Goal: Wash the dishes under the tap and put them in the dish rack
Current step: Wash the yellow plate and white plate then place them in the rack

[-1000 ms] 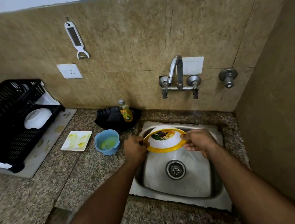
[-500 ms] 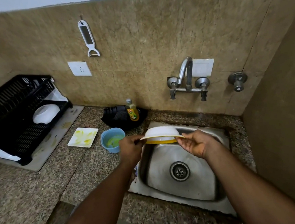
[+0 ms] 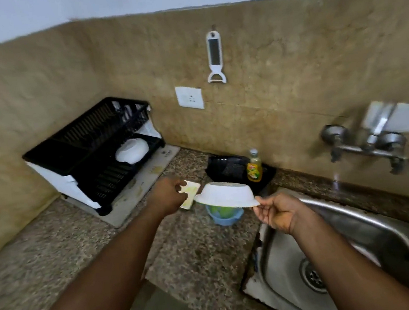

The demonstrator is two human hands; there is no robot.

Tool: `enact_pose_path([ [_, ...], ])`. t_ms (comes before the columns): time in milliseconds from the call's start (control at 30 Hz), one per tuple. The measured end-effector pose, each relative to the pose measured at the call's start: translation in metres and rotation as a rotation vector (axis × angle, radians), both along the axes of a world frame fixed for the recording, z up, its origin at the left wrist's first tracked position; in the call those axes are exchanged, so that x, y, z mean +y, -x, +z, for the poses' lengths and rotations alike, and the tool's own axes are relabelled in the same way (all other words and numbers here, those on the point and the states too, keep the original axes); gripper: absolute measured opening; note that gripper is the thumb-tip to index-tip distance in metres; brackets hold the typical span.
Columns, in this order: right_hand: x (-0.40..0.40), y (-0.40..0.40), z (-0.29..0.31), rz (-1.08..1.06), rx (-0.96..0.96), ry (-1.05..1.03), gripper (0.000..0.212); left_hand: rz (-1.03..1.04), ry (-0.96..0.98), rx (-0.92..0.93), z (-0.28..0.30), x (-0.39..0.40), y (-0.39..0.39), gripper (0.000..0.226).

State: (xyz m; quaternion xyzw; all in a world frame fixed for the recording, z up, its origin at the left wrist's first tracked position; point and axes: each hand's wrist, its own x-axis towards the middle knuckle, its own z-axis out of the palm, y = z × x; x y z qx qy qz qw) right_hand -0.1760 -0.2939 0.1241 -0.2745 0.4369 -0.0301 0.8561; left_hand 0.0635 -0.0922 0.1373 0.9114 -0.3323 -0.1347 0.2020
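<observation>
A speckled granite counter (image 3: 57, 263) runs under a tan stone backsplash, with a steel sink (image 3: 360, 215) set in at one end. The right hand (image 3: 276, 213) is the working grip here: thumb and fingers pinch the near rim of a white bowl (image 3: 225, 194), which hangs upside down in the air over the counter, just outside the sink edge. The left hand (image 3: 167, 194) sits across the bowl from that grip, its fingers loosely curled near the far rim; whether they touch the bowl or hold anything I cannot tell.

Straight below the grip's load stands a small blue cup (image 3: 225, 215) with green residue inside, and a soiled white plate (image 3: 190, 191) lies just beyond the left hand. The black dish rack (image 3: 90, 153), already carrying one white bowl (image 3: 132, 150), waits well past the left hand.

The risk, as I judge it, is the hold itself: a wet bowl pinched at one edge could swing or slip and drop onto the cup or the counter. Drips could also fall into the dirty cup, and a low carry might clip the rack's front rail.
</observation>
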Motion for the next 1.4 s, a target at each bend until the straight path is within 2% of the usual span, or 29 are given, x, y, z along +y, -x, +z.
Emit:
enact_pose_path([
  [200, 0.05, -0.155, 0.006, 0.118, -0.026, 0.052, 0.026, 0.107, -0.021, -0.162, 0.033, 0.06, -0.125, 0.038],
  [333, 0.073, -0.258, 0.014, 0.131, -0.097, 0.101, 0.03, 0.184, -0.025, -0.217, 0.049, 0.088, -0.208, 0.06],
  [500, 0.084, -0.37, 0.03, 0.138, -0.179, 0.154, 0.034, 0.26, -0.127, -0.242, 0.058, 0.103, -0.297, 0.074],
  [667, 0.088, -0.465, 0.045, 0.17, -0.227, 0.26, 0.038, 0.339, -0.222, -0.171, 0.049, 0.111, -0.365, 0.081],
  [967, 0.086, -0.625, 0.05, 0.111, -0.22, 0.365, 0.035, 0.321, -0.36, -0.003, 0.036, 0.112, -0.443, 0.127],
  [1233, 0.084, -0.719, 0.041, 0.068, -0.166, 0.458, 0.021, 0.28, -0.412, 0.007, 0.018, 0.106, -0.454, 0.122],
  [1400, 0.093, -0.738, 0.028, 0.014, -0.154, 0.469, 0.028, 0.265, -0.405, 0.036, 0.021, 0.107, -0.457, 0.12],
])
